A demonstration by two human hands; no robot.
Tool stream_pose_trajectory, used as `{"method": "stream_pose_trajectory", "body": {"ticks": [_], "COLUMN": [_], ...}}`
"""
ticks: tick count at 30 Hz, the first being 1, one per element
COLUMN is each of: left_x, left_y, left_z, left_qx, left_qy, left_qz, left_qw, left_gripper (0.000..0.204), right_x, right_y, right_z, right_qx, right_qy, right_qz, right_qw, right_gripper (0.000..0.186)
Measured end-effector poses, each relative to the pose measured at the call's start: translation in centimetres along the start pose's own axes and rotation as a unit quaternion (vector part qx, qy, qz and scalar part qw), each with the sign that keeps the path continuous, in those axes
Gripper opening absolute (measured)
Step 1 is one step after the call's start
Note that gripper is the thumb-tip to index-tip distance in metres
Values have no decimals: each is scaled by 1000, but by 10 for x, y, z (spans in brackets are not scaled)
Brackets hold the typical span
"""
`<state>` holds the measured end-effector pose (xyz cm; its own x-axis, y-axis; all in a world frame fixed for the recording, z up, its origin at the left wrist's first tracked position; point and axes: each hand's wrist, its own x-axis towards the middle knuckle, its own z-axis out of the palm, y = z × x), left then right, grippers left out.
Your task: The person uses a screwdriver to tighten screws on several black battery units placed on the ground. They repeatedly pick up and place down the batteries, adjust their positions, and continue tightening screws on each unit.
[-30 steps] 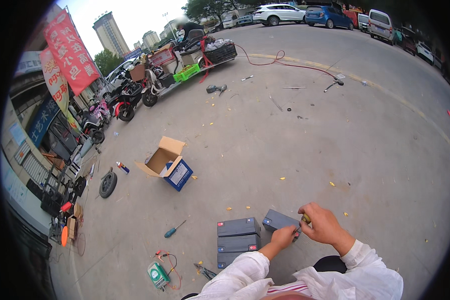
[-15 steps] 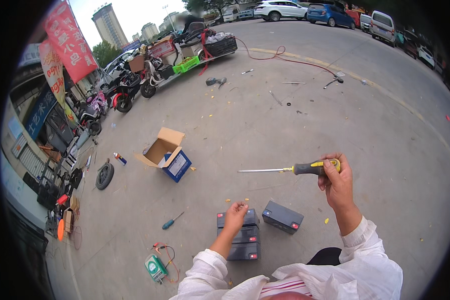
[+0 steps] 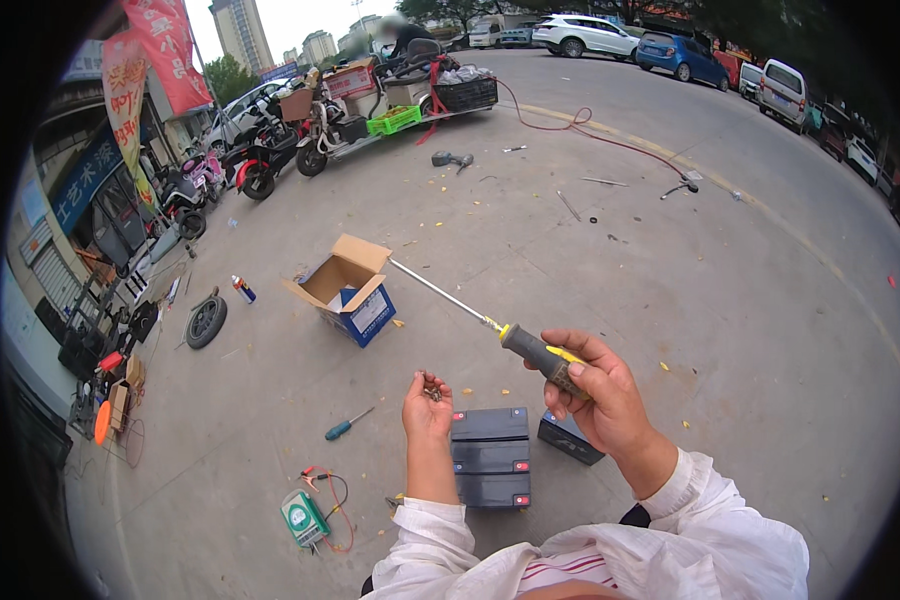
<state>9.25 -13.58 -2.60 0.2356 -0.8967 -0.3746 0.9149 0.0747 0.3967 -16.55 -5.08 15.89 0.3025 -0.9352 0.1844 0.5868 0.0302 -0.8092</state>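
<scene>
My right hand (image 3: 615, 405) is closed around the grey and yellow handle of a long screwdriver (image 3: 532, 349). Its shaft points up and to the left, in line with the open blue carton's flap. My left hand (image 3: 426, 418) is raised palm up, fingers curled over small metal pieces (image 3: 433, 393) that look like screws or bolts. Beside that wrist, three dark batteries (image 3: 490, 457) with red terminals stand in a row on the ground. One more dark battery (image 3: 570, 438) sits apart to their right, partly hidden by my right hand.
A blue carton (image 3: 372, 312) stands open ahead. On the left lie a teal-handled screwdriver (image 3: 340, 430), a green tester with clip leads (image 3: 303, 517), a tyre (image 3: 206, 322) and a spray can (image 3: 243, 289). Farther off are a power tool (image 3: 452, 159), a red hose (image 3: 610, 135) and parked scooters.
The long screwdriver has come left and nearer, its tip swinging upward. My left hand has moved left off the batteries and turned palm up, showing the small metal pieces.
</scene>
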Motion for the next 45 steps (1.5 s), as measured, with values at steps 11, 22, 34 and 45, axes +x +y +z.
{"method": "stream_pose_trajectory", "body": {"ticks": [11, 22, 34, 45], "left_x": [-15, -6, -16, -17], "left_y": [3, 10, 9, 4], "left_z": [-2, -10, 8, 9], "left_qx": [13, -100, -46, -5], "left_qy": [15, 60, 91, -52], "left_qz": [-20, -26, 46, 44], "left_qw": [1000, 993, 994, 998], "left_gripper": [24, 11, 33, 22], "right_x": [-21, -14, -11, -12], "right_y": [76, 83, 84, 83], "right_z": [-36, -33, -47, -47], "right_qx": [-62, -35, -4, -12], "right_qy": [105, 82, 79, 88], "right_qz": [115, 127, 138, 136], "right_qw": [986, 988, 987, 987], "right_gripper": [38, 35, 36, 37]}}
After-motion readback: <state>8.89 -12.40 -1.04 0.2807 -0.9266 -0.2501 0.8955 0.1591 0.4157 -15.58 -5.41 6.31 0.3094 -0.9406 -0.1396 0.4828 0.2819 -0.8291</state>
